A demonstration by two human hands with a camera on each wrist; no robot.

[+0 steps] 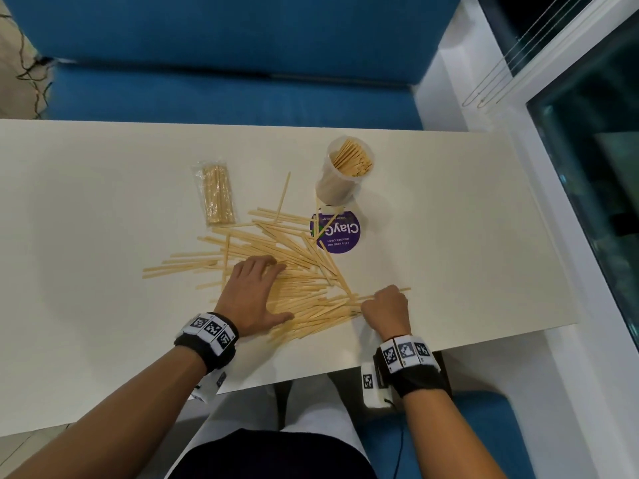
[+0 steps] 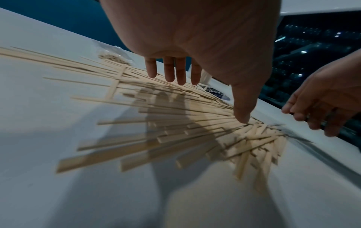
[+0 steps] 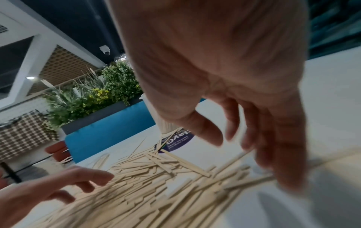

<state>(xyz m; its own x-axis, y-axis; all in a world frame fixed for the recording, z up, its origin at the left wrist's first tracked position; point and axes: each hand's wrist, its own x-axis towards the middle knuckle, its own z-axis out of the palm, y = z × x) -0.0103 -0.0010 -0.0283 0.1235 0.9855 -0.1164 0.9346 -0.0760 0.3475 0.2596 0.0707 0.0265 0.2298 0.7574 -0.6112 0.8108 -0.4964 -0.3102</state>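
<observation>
Several thin wooden sticks (image 1: pixel 304 281) lie scattered in a loose pile on the white table (image 1: pixel 86 202). My left hand (image 1: pixel 254 292) lies flat on the left part of the pile, fingers straight and thumb spread. In the left wrist view this hand (image 2: pixel 215 61) hovers over the sticks (image 2: pixel 185 123) with the thumb tip touching them. My right hand (image 1: pixel 385 309) is at the pile's right end near the table's front edge. Its fingers (image 3: pixel 263 138) hang loosely curved onto the stick ends (image 3: pixel 146 185), holding nothing that I can see.
A clear plastic cup (image 1: pixel 340 181) filled with upright sticks stands behind the pile. A round purple sticker (image 1: pixel 342 235) sits before it. A sealed packet of sticks (image 1: pixel 217 195) lies at back left. A blue bench (image 1: pixel 242 63) runs behind the table; a white window ledge (image 1: pixel 501 115) on the right.
</observation>
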